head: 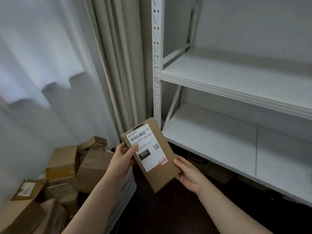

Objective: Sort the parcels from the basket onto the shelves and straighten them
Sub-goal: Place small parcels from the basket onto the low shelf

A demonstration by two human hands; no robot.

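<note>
As the parcel (pixel 152 159) is hanging between them: both hands are sharing it, label facing the camera.
Left grip: the left hand (pixel 124 157) is pinching the parcel's left long edge, thumb lying on the label.
Right grip: the right hand (pixel 187 173) is curling round the lower right edge, just beside the red-ringed sticker (pixel 163 161).
Long axis: it is running up and away from both grips, far end pointing toward the shelf post (pixel 156 65).
Shelves: the lower shelf (pixel 211 144) and upper shelf (pixel 236 73) are lying right of and beyond both grips, nearer the right hand.
Basket: its white wall (pixel 130 183) is sitting below the left grip, other parcels (pixel 67 166) lying left of it.
Coming move: probably calling for a rightward swing, right hand leading.
</note>
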